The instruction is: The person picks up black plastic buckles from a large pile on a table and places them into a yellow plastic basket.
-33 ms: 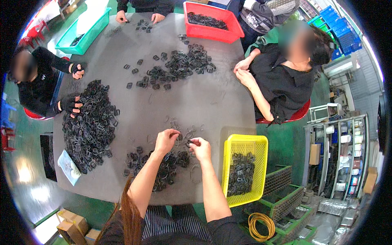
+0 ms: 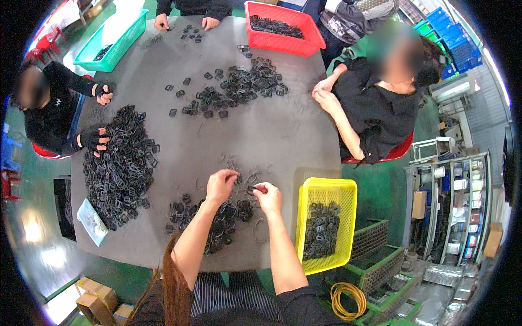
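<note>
From the head view I watch my two hands meet over the grey counter (image 2: pixel 272 136), just beyond the near heap of black plastic pieces (image 2: pixel 217 223). My right hand (image 2: pixel 268 195) pinches one small black piece (image 2: pixel 252 189) between thumb and fingertips; the piece sticks out to the left of that hand, toward my left hand (image 2: pixel 221 183), its long axis roughly crosswise between the two. My left hand is curled, fingertips down on loose pieces at the heap's far edge; I cannot tell whether it actually grips one. The yellow basket (image 2: pixel 348 190), partly filled with the same pieces, sits just right of my right forearm, so the right hand is the nearer one to it. Co-workers sit around larger piles (image 2: pixel 119 163); a red basket (image 2: pixel 283 41) and a teal basket (image 2: pixel 117 46) line the far edge.
</note>
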`<state>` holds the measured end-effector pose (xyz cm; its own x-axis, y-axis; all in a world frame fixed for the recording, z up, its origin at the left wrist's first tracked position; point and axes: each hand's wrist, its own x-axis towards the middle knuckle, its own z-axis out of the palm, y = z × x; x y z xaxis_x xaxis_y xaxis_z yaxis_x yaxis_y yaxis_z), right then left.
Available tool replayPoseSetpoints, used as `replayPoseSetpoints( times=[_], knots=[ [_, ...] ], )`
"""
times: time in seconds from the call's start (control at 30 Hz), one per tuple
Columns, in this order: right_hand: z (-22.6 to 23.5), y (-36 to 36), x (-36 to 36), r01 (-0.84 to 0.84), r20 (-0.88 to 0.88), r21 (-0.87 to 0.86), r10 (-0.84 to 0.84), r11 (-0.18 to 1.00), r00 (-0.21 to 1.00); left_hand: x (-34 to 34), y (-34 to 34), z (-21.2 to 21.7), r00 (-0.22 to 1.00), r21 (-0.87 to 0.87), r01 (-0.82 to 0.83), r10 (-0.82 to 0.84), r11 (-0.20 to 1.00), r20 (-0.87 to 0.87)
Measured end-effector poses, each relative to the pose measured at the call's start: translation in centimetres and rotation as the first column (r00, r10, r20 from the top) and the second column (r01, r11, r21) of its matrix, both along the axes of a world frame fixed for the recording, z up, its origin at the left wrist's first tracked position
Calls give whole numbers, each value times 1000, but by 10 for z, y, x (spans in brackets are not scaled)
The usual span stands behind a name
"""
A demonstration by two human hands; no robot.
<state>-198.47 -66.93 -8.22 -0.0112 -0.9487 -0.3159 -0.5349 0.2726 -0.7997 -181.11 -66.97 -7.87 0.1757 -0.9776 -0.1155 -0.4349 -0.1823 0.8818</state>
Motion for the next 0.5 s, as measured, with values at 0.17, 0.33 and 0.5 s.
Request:
replayPoseSetpoints(
  times=[0.17, 0.33, 0.5],
  knots=[
    [-7, 6, -3, 47, 295, 181, -100, 982, 950, -4, 12, -12, 973, -22, 232, -232, 972, 20],
    [-30, 13, 8, -71, 369, -71, 92, 995, 925, -9, 10, 8, 980, 77, 169, -159, 983, -120],
    [-30, 15, 13, -234, -44, 0, 233, 972, 971, 2, 9, 17, 730, 72, 130, -46, 989, -682]
  ],
)
